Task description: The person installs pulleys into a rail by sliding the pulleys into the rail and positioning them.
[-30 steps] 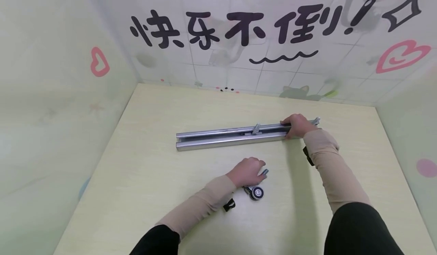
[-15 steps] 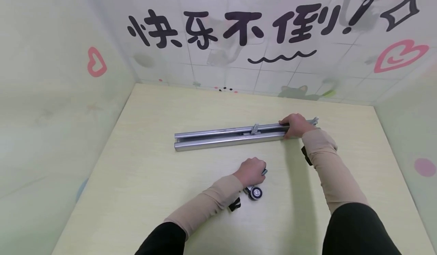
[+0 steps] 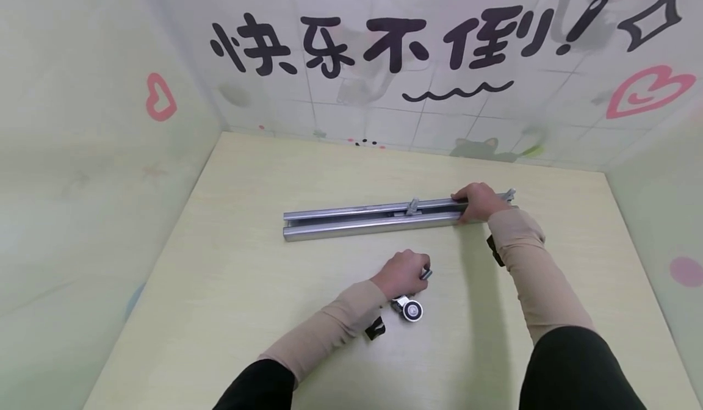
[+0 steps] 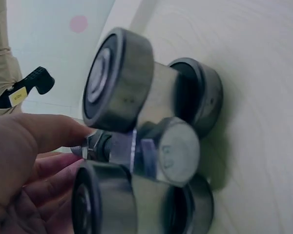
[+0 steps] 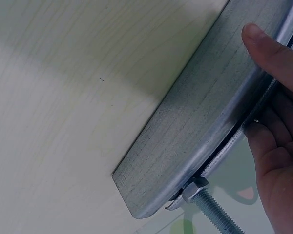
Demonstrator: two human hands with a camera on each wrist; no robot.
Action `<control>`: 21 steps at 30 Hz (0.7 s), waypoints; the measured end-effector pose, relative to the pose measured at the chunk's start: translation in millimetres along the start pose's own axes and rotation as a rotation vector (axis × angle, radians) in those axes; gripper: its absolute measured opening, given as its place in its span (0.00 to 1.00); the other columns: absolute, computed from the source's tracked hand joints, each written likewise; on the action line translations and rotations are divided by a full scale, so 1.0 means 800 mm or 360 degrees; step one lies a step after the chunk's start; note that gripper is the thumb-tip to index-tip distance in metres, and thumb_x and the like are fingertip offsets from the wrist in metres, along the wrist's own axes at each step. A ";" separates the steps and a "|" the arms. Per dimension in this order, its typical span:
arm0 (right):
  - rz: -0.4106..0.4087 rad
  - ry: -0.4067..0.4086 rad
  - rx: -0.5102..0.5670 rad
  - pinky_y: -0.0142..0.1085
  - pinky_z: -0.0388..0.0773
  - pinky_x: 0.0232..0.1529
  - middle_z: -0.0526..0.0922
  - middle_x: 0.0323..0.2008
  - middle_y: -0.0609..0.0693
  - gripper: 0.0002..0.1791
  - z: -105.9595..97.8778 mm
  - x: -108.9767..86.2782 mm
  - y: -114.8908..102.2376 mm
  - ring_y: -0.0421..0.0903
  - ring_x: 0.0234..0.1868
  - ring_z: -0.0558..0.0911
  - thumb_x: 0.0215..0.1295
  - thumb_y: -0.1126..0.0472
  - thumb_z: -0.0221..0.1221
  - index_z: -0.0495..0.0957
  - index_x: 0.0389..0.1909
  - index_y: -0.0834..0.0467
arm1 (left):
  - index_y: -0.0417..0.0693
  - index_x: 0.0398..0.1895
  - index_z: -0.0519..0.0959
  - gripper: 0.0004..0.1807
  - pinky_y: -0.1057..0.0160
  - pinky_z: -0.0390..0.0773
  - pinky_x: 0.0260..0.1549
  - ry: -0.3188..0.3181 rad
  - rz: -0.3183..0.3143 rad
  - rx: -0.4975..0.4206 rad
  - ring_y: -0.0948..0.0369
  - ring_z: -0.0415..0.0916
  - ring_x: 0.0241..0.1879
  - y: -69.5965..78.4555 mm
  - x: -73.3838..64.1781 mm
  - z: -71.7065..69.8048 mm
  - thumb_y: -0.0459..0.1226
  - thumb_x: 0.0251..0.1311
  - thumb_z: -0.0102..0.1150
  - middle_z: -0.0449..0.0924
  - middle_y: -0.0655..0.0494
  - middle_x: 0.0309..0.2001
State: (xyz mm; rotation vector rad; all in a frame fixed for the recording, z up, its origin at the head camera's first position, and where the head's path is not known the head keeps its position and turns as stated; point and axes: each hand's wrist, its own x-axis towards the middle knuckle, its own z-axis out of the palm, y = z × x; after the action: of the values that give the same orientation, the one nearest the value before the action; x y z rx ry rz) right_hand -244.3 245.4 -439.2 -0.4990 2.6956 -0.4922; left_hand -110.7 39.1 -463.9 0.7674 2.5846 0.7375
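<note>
My left hand holds a roller trolley just above the table, left of the right forearm. In the left wrist view the trolley shows several round bearing wheels and a hex bolt head. Thumb and fingers pinch the nut and threaded end on its other side. My right hand grips a slotted galvanized steel rail near its right end, thumb on one face, fingers by the slot. One bolt stands up from the slot mid-rail; another threaded bolt juts out at the right end.
The rail lies across a pale wood-grain table. Printed walls enclose it: a back wall with black lettering, a left wall and a right wall.
My left hand shifts slightly to the right, and its fingers curl in closer around the bolt end. The trolley stays about where it was. Right hand and rail hold still.
</note>
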 end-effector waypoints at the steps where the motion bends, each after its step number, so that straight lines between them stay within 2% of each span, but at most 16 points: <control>1: -0.0001 -0.0001 -0.0001 0.52 0.65 0.57 0.76 0.50 0.66 0.33 0.000 0.000 0.000 0.63 0.53 0.71 0.34 0.69 0.71 0.75 0.49 0.68 | 0.45 0.34 0.77 0.09 0.74 0.66 0.15 0.0006 0.0006 -0.0006 0.67 0.68 0.18 0.000 -0.001 -0.001 0.33 0.46 0.60 0.73 0.63 0.17; 8: -0.0013 -0.0004 -0.0010 0.52 0.65 0.57 0.76 0.49 0.66 0.33 0.000 0.001 0.000 0.63 0.53 0.72 0.34 0.68 0.71 0.75 0.49 0.69 | 0.44 0.38 0.75 0.10 0.76 0.67 0.15 0.0005 0.0051 -0.0086 0.70 0.68 0.16 0.001 -0.014 -0.009 0.33 0.50 0.59 0.75 0.63 0.18; 12: -0.0027 0.0015 -0.0020 0.52 0.65 0.57 0.76 0.49 0.66 0.34 0.000 0.002 0.004 0.63 0.53 0.72 0.33 0.67 0.71 0.75 0.49 0.68 | 0.45 0.37 0.74 0.09 0.78 0.68 0.17 0.0062 0.0103 -0.0131 0.72 0.68 0.17 -0.001 -0.024 -0.011 0.33 0.51 0.59 0.75 0.64 0.19; 16: -0.0030 0.0019 -0.0021 0.51 0.66 0.57 0.76 0.49 0.66 0.34 0.001 0.003 0.006 0.63 0.52 0.72 0.32 0.67 0.71 0.75 0.49 0.68 | 0.46 0.36 0.73 0.09 0.79 0.69 0.20 0.0112 0.0149 -0.0178 0.73 0.69 0.19 -0.003 -0.038 -0.012 0.34 0.51 0.58 0.77 0.63 0.21; 21: -0.0031 0.0023 -0.0021 0.52 0.66 0.56 0.76 0.49 0.66 0.34 0.002 0.001 0.003 0.63 0.52 0.72 0.32 0.68 0.71 0.75 0.48 0.68 | 0.48 0.35 0.73 0.07 0.79 0.70 0.24 0.0124 0.0220 -0.0169 0.74 0.71 0.23 -0.004 -0.060 -0.017 0.35 0.53 0.59 0.80 0.61 0.25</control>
State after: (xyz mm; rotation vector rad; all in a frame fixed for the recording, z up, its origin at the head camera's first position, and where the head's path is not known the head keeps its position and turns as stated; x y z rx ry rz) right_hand -245.5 246.8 -441.8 -0.5281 2.7115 -0.4854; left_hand -79.7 3.6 -446.6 0.9078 2.5562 0.9555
